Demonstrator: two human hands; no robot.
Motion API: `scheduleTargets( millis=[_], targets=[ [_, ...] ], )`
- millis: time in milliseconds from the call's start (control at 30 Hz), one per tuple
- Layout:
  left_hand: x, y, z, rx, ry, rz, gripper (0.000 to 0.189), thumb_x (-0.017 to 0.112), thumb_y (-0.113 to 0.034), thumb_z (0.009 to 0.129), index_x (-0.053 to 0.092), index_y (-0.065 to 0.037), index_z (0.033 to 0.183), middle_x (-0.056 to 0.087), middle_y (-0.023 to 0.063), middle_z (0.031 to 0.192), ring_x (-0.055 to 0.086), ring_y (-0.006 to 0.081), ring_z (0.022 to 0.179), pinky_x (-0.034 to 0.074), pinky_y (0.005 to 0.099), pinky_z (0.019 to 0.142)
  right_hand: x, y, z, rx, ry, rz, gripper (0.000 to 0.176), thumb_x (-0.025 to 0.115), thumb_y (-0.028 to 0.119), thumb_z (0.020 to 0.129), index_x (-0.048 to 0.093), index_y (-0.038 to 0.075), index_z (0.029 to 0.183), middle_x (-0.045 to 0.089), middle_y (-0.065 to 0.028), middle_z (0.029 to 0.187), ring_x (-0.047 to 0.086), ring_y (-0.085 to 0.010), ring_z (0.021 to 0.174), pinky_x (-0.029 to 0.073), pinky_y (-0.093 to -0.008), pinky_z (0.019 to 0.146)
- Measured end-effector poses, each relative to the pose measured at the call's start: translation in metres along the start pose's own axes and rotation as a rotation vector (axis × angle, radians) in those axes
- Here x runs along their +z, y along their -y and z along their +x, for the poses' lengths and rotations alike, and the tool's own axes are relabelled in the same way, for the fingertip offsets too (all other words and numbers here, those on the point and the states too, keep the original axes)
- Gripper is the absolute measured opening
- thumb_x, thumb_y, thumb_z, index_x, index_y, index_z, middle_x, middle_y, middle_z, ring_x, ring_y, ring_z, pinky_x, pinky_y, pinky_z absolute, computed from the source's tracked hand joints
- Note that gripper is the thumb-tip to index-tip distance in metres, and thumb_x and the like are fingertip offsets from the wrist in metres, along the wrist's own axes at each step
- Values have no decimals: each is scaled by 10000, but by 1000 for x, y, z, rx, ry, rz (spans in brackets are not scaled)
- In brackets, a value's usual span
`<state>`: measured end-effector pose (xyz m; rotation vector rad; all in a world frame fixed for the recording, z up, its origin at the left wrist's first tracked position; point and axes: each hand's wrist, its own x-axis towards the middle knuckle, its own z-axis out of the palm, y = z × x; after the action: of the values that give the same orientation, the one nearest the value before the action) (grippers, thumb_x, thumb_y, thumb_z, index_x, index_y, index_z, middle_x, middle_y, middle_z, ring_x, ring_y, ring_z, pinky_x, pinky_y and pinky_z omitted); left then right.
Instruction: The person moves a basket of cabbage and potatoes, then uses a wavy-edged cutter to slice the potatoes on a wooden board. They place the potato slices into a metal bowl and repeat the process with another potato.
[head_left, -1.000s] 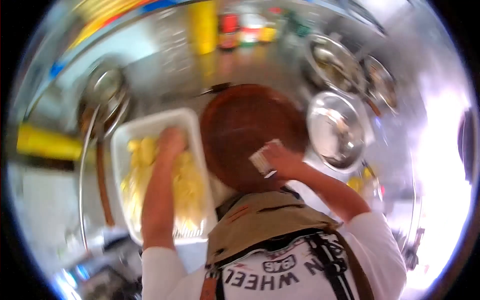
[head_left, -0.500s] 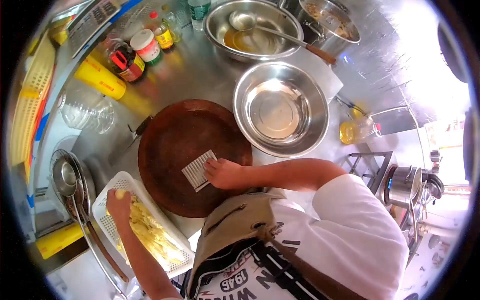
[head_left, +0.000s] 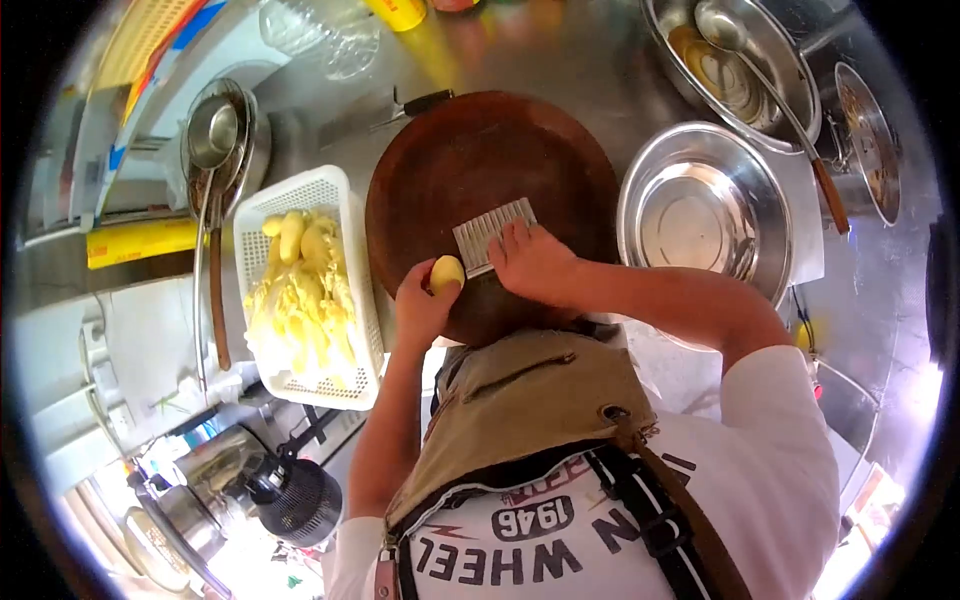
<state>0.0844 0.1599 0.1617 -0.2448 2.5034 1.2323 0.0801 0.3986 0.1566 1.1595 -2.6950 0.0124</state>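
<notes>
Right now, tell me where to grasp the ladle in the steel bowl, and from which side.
Best by the brown handle, probably from the near side: it juts past the bowl's rim, while the ladle's head sits inside.

We're pretty clearly in a kitchen, folks: steel desk (head_left: 560, 50), round chopping board (head_left: 490, 150) with a ridged cutter (head_left: 485, 235) over it, wide steel bowl (head_left: 690, 220), second bowl (head_left: 690, 85) holding a ladle (head_left: 720, 25) (we spy yellowish liquid there too), plus a white basket (head_left: 368, 290) of yellow veg (head_left: 305, 310).
</notes>
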Motion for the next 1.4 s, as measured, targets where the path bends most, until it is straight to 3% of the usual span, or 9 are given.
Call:
scheduleTargets(
  millis=[33,133,267,467,800,1000,1233,1333,1400],
  targets=[
    [-1,2,0,1,17,-17,501,743,-234,741,599,32,1141,676,164,1034,657,244,930,507,334,821,-6,-6,4,80,-11,101,213,576,101,784,590,-20,959,643,-247,871,641,-352,650,503,-459,562],
    [-1,-4,1,-86,56,-98,463,755,-216,735,600,35,1093,673,139,981,647,211,871,511,321,782,-32,-29,13,463,175,454,195,576,148,803,551,-18,903,647,-185,717,658,-326,645,516,-441,508],
    [22,-16,0,-60,16,-197,412,780,-207,723,591,26,1004,652,99,888,614,166,789,507,301,726,-34,-21,8,840,108,707,215,534,180,854,471,-6,942,620,-222,687,634,-416,639,521,-517,580],
    [33,-35,8,-193,365,-476,288,729,-185,788,546,14,887,597,73,774,584,125,660,485,271,581,-37,13,4,1003,174,811,240,522,189,855,438,-1,976,605,-275,717,598,-493,679,488,-566,631],
    [34,-18,23,-306,471,-625,183,630,-125,839,513,16,842,595,101,732,591,171,615,529,308,564,-38,40,11,1010,246,719,298,550,214,842,442,2,1021,620,-289,850,616,-484,757,493,-573,675],
    [30,-26,27,-418,495,-606,141,592,-99,860,518,21,853,602,116,758,596,174,631,543,318,574,-66,39,24,1040,494,572,232,625,178,848,471,4,849,605,-245,737,594,-419,582,476,-521,503],
    [40,-36,23,-420,443,-713,203,655,-58,792,459,-42,740,520,27,671,525,100,554,490,253,502,-95,56,28,923,162,571,208,655,109,786,465,26,774,536,-160,622,568,-351,502,463,-427,423],
    [45,-29,20,-394,410,-768,255,682,-72,799,438,-49,729,502,15,663,514,91,558,477,252,495,-97,58,28,959,224,599,111,508,104,854,476,8,810,586,-206,647,582,-374,476,472,-490,401],
    [45,-31,20,-392,399,-728,259,689,-72,798,439,-49,734,503,12,666,510,87,561,471,248,498,-96,60,27,966,282,561,170,615,110,800,469,23,783,542,-154,632,573,-330,494,466,-431,411]
  ],
)
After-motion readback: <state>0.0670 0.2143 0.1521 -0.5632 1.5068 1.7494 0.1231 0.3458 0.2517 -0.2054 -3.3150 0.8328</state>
